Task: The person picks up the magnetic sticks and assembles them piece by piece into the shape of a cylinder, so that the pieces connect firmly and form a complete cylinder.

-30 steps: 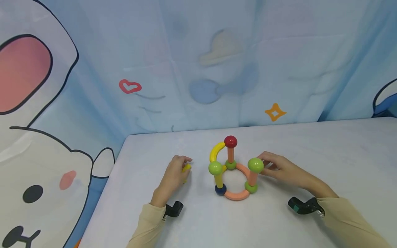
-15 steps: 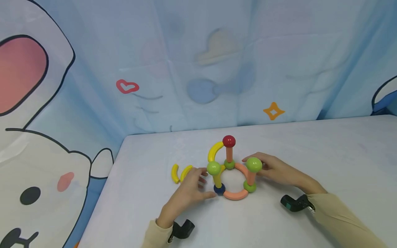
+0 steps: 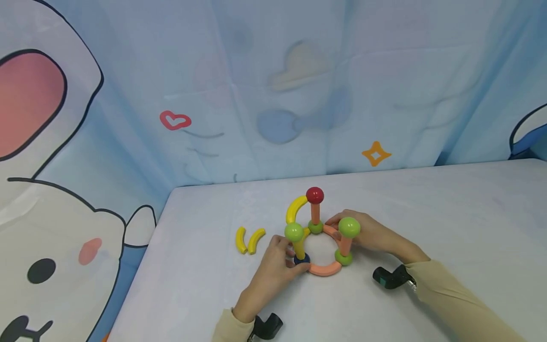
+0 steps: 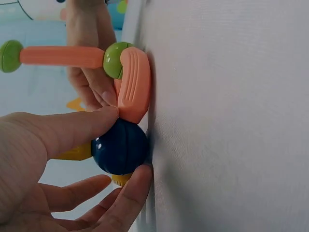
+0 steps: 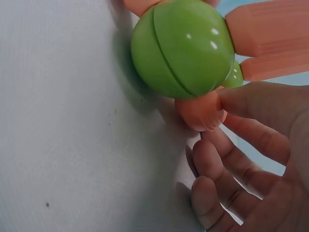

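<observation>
A ball-and-stick building toy stands on the table, its base a ring of curved sticks and balls. My left hand [image 3: 273, 268] pinches the dark blue ball [image 4: 120, 147] at the ring's near left, thumb and a finger on opposite sides. On the far right side, my right hand [image 3: 376, 232] grips an orange curved stick [image 5: 200, 111] beside a green ball [image 5: 183, 48]. Three upright sticks rise from the ring, topped by a red ball [image 3: 315, 195] and two light green balls. A yellow curved stick [image 3: 295, 209] links the red ball's post towards the left green ball [image 3: 294, 232].
Two loose yellow curved sticks [image 3: 256, 241] lie on the white table [image 3: 192, 285] left of the toy. A printed light blue curtain [image 3: 239, 156] hangs behind the table's back edge. Each wrist carries a black camera [image 3: 391, 278].
My left hand let go of a yellow curved stick beside another one, then moved right to the blue ball. My right hand shifted left around the post onto the orange curved stick.
</observation>
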The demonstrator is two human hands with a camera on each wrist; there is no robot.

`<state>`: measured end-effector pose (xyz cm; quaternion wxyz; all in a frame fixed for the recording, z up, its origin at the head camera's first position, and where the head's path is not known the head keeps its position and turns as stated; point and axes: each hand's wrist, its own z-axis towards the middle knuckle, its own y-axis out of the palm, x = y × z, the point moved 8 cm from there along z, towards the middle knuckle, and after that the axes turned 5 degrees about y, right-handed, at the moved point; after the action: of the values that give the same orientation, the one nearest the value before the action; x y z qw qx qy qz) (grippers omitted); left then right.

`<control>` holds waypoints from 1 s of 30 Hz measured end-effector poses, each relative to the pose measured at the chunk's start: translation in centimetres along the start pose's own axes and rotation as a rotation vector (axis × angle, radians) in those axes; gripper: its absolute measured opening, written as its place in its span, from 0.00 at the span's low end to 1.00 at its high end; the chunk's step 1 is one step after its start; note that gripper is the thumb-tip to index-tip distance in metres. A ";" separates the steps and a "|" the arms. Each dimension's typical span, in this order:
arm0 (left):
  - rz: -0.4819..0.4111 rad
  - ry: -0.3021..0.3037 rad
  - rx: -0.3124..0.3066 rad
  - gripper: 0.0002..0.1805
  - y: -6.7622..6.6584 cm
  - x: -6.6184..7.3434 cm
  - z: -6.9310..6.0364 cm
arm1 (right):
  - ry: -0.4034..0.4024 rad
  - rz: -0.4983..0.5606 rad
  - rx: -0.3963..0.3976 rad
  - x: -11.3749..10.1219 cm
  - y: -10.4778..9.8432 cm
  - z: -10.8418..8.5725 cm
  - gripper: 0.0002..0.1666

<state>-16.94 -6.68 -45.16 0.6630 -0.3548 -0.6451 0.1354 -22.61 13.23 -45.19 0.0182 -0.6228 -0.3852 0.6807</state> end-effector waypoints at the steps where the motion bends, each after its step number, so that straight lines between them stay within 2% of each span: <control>1: 0.003 0.002 -0.001 0.29 0.0 0.1 0.1 | 0.002 -0.008 0.004 0.0 0.0 -0.1 0.19; 10: 0.018 0.065 -0.013 0.24 -0.2 0.7 1.2 | 0.135 -0.031 -0.005 0.7 -0.4 -1.0 0.13; 15: 0.059 0.102 0.008 0.19 -0.4 1.1 2.2 | 0.236 -0.074 0.005 1.0 -0.8 -2.0 0.16; 18: 0.072 0.115 0.018 0.19 -0.5 1.5 2.9 | 0.276 -0.095 0.024 1.2 -0.9 -2.6 0.17; 24: 0.066 0.120 0.035 0.22 -0.8 1.5 4.4 | 0.320 -0.122 0.028 1.1 -0.7 -4.1 0.16; 30: 0.036 0.136 0.028 0.21 -1.0 1.4 5.8 | 0.303 -0.112 -0.023 0.2 0.0 -5.2 0.18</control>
<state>-22.55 -4.77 -43.92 0.7078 -0.3653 -0.5901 0.1318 -18.19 15.98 -44.97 0.1068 -0.6962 -0.4201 0.5722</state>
